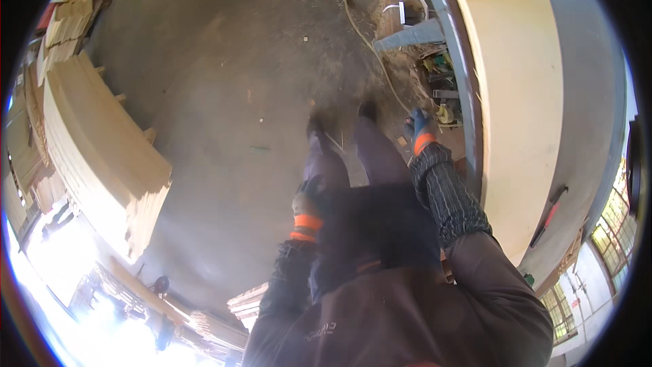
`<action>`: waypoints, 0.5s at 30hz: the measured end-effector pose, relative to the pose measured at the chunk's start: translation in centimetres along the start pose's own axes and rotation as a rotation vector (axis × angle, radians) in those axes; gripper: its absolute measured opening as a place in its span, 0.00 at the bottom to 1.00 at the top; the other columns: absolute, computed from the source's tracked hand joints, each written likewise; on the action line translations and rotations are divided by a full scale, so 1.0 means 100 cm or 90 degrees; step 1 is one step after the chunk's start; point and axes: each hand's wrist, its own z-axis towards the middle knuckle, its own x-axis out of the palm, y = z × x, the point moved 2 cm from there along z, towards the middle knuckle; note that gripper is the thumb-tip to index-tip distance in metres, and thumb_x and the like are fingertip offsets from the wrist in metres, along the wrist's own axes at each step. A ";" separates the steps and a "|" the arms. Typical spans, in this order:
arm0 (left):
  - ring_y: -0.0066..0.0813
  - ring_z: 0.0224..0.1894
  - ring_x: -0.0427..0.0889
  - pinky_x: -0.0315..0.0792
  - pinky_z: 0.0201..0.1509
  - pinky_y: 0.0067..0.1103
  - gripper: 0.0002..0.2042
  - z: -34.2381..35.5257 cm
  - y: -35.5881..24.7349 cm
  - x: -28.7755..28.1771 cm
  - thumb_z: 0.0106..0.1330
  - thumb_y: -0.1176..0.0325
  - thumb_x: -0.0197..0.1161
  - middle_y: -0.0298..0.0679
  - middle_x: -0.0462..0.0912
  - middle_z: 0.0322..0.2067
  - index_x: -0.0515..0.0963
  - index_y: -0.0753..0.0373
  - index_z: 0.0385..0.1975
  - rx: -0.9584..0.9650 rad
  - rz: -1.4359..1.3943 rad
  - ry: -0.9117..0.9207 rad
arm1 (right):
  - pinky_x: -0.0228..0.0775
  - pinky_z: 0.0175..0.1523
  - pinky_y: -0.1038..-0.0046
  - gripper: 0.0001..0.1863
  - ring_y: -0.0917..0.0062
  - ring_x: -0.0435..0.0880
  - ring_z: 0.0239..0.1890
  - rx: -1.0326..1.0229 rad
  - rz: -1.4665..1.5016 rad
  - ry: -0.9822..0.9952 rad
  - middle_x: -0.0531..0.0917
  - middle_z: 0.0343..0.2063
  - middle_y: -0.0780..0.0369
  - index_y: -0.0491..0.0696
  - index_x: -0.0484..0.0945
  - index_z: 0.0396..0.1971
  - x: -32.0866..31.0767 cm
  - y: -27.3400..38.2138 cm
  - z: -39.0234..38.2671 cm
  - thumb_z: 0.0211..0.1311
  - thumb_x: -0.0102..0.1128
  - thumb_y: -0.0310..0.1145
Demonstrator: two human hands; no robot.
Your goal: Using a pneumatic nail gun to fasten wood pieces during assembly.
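My left hand [309,207], in a dark glove with an orange cuff, hangs beside my left thigh. Its fingers blend into the dark trousers, so their pose is hidden. My right hand [422,128], in a blue-grey glove with an orange cuff, hangs lower, left of the workbench's metal frame [468,88] and apart from it. The fingers are loosely curled in, and nothing shows in them. Nearest to this hand is a large pale wooden board [523,88] lying along the bench top.
A tall stack of pale boards [102,143] stands at the left, with more timber behind it. A hose [370,41] snakes over the concrete floor [217,68]. Scraps and clutter [441,88] lie beneath the bench. A red-handled tool [551,214] rests on the grey surface at right.
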 end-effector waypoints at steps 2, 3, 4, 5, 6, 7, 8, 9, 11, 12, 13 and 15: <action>0.50 0.57 0.83 0.77 0.59 0.39 0.25 0.041 0.030 0.031 0.61 0.58 0.71 0.48 0.85 0.53 0.80 0.49 0.60 -0.067 0.140 -0.003 | 0.78 0.56 0.63 0.16 0.75 0.81 0.47 0.011 0.072 0.015 0.80 0.44 0.64 0.52 0.78 0.49 0.033 0.004 0.055 0.72 0.63 0.46; 0.50 0.57 0.83 0.77 0.59 0.39 0.25 0.066 0.037 0.050 0.61 0.58 0.71 0.48 0.85 0.53 0.80 0.49 0.60 -0.062 0.136 0.006 | 0.78 0.56 0.63 0.16 0.75 0.81 0.47 0.008 0.073 0.005 0.80 0.44 0.64 0.52 0.78 0.49 0.045 0.011 0.088 0.72 0.63 0.46; 0.50 0.62 0.79 0.73 0.63 0.40 0.28 0.078 0.041 0.062 0.59 0.58 0.72 0.47 0.81 0.58 0.78 0.49 0.62 -0.030 0.195 0.010 | 0.78 0.60 0.62 0.18 0.72 0.80 0.52 -0.002 0.096 -0.014 0.80 0.48 0.63 0.51 0.78 0.52 0.058 0.016 0.112 0.72 0.63 0.47; 0.50 0.66 0.74 0.69 0.68 0.41 0.31 0.089 0.048 0.071 0.58 0.58 0.73 0.46 0.77 0.64 0.76 0.49 0.64 0.001 0.256 0.014 | 0.77 0.63 0.61 0.21 0.69 0.79 0.57 -0.011 0.120 -0.031 0.80 0.52 0.61 0.51 0.78 0.55 0.074 0.019 0.138 0.73 0.63 0.48; 0.49 0.68 0.71 0.64 0.72 0.43 0.31 0.105 0.029 0.075 0.57 0.56 0.74 0.44 0.75 0.65 0.76 0.52 0.63 0.015 0.287 0.051 | 0.74 0.67 0.60 0.28 0.65 0.77 0.63 -0.007 0.150 -0.035 0.74 0.66 0.56 0.54 0.69 0.69 0.064 0.025 0.179 0.74 0.62 0.47; 0.49 0.68 0.71 0.64 0.72 0.43 0.31 0.116 0.024 0.069 0.57 0.56 0.74 0.44 0.75 0.65 0.76 0.52 0.63 0.011 0.289 0.054 | 0.74 0.67 0.60 0.28 0.65 0.77 0.63 -0.001 0.148 -0.036 0.74 0.66 0.56 0.54 0.69 0.69 0.074 0.027 0.213 0.74 0.62 0.47; 0.50 0.67 0.72 0.64 0.71 0.44 0.31 0.130 0.023 0.071 0.57 0.56 0.75 0.45 0.76 0.64 0.76 0.53 0.63 0.009 0.267 0.041 | 0.75 0.67 0.58 0.27 0.64 0.76 0.64 -0.019 0.154 -0.032 0.76 0.63 0.56 0.54 0.71 0.67 0.073 0.036 0.245 0.74 0.62 0.49; 0.52 0.67 0.72 0.65 0.70 0.45 0.32 0.137 0.023 0.069 0.56 0.55 0.75 0.47 0.77 0.63 0.77 0.55 0.62 0.000 0.250 0.026 | 0.75 0.67 0.57 0.26 0.63 0.75 0.65 -0.029 0.159 -0.023 0.78 0.60 0.56 0.53 0.72 0.64 0.073 0.039 0.275 0.74 0.63 0.50; 0.53 0.66 0.73 0.66 0.69 0.45 0.31 0.150 0.022 0.064 0.56 0.56 0.75 0.47 0.78 0.62 0.77 0.55 0.61 0.021 0.252 0.023 | 0.76 0.66 0.56 0.26 0.62 0.76 0.64 -0.020 0.152 -0.028 0.78 0.60 0.56 0.54 0.72 0.64 0.068 0.055 0.354 0.74 0.62 0.50; 0.53 0.65 0.74 0.67 0.68 0.46 0.30 0.157 0.022 0.064 0.55 0.56 0.76 0.48 0.78 0.61 0.78 0.56 0.60 0.044 0.253 0.010 | 0.77 0.65 0.56 0.25 0.62 0.77 0.62 -0.017 0.145 -0.026 0.79 0.59 0.56 0.54 0.72 0.63 0.063 0.069 0.397 0.74 0.61 0.51; 0.53 0.65 0.74 0.67 0.68 0.46 0.30 0.162 0.024 0.064 0.55 0.56 0.76 0.48 0.78 0.61 0.78 0.56 0.60 0.048 0.245 0.016 | 0.78 0.65 0.56 0.24 0.62 0.78 0.61 -0.016 0.138 -0.029 0.79 0.59 0.56 0.55 0.72 0.62 0.053 0.084 0.435 0.74 0.61 0.51; 0.55 0.63 0.76 0.69 0.65 0.47 0.29 0.174 0.026 0.065 0.55 0.58 0.76 0.48 0.80 0.58 0.79 0.57 0.58 0.057 0.244 0.022 | 0.79 0.63 0.55 0.23 0.62 0.80 0.58 -0.007 0.127 -0.025 0.80 0.58 0.57 0.55 0.73 0.61 0.049 0.094 0.491 0.75 0.60 0.52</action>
